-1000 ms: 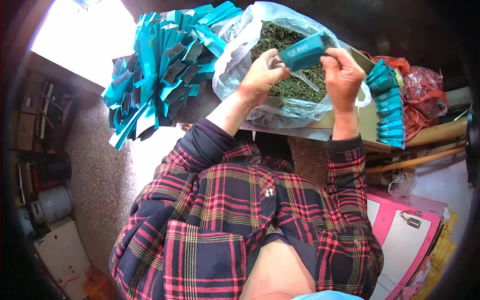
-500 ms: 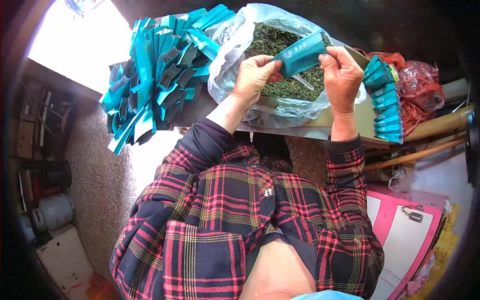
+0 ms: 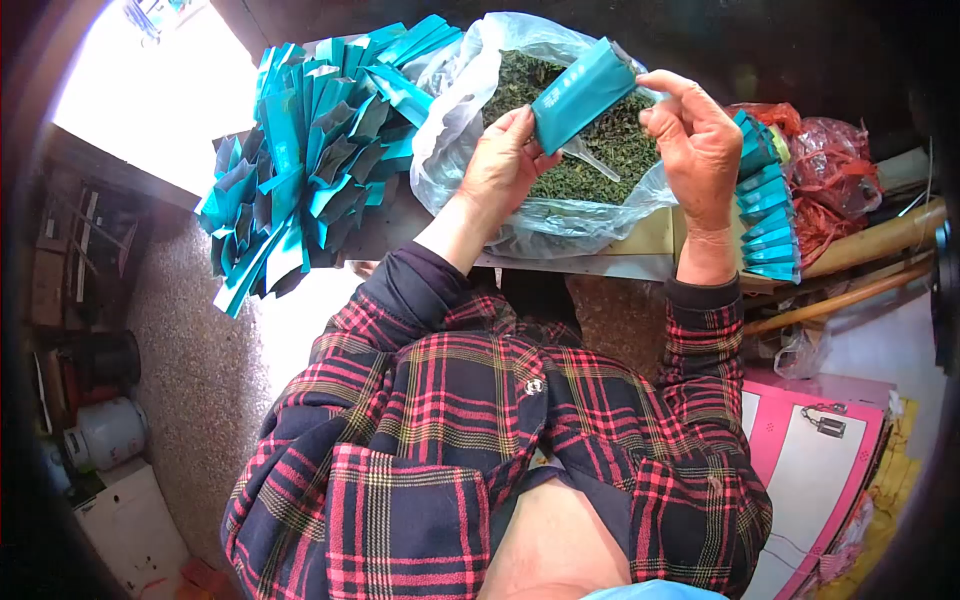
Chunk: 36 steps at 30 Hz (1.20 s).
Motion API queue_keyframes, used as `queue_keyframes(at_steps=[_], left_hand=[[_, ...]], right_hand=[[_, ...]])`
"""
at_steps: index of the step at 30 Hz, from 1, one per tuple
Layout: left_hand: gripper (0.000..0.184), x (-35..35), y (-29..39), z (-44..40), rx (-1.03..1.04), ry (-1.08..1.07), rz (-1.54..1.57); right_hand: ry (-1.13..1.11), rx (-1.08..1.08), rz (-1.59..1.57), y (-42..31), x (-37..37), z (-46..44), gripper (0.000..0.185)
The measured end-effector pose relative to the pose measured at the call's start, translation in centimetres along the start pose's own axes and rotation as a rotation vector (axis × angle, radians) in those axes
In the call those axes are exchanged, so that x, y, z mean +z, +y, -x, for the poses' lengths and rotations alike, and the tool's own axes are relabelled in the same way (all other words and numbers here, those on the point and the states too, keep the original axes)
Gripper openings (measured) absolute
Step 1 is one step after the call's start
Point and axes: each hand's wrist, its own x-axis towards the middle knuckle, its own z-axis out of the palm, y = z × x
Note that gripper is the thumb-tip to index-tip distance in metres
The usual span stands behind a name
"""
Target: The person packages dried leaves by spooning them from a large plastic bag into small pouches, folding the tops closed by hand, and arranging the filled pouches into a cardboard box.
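At lower left of frame, noted a pale, rounded cylinder (image 3: 112, 435) above a white box-shaped unit (image 3: 130, 520). At upper left, logged a large heap of teal, flat, folded packets (image 3: 285, 155), overlapping and fanned outward. At upper centre, beside the heap, recorded a translucent white plastic bag (image 3: 437, 135) with a wide mouth, holding dark green, dried leafy material (image 3: 590, 188). Over the bag, observed left hand (image 3: 503, 160) gripping the lower left end of a teal, narrow, glossy packet (image 3: 583, 97), tilted up to the right. Below the packet, noted a clear strip-like piece (image 3: 597, 160) on the leafy material. Right of this, found right hand (image 3: 697, 140) with thumb and forefinger parted, forefinger tip at the packet's upper right end; cannot tell whether touching. At upper right, listed a row of teal, pleated packets (image 3: 768, 225), then red, crumpled plastic bags (image 3: 838, 165).
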Motion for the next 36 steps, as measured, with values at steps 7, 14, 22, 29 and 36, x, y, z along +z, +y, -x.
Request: queue_keyframes(at_steps=[7,14,22,29,36], left_hand=[[0.018,-0.5,-0.3,-0.1,-0.025,-0.123,0.085],[0.017,-0.5,-0.7,0.0,-0.069,-0.094,0.058],[0.016,-0.5,-0.8,0.2,-0.084,-0.093,0.012],[0.016,-0.5,-0.8,0.2,-0.099,-0.118,-0.018],[0.017,-0.2,-0.6,0.5,-0.102,-0.068,-0.042]], right_hand=[[0.134,-0.021,-0.079,1.8,0.8,0.1,0.023],[0.133,-0.019,-0.128,1.8,1.9,0.6,0.018],[-0.052,-0.085,-0.035,1.2,0.8,0.1,0.02],[-0.108,-0.135,0.094,0.2,0.7,-0.2,0.031],[-0.042,-0.08,0.059,0.4,0.9,0.4,0.034]])
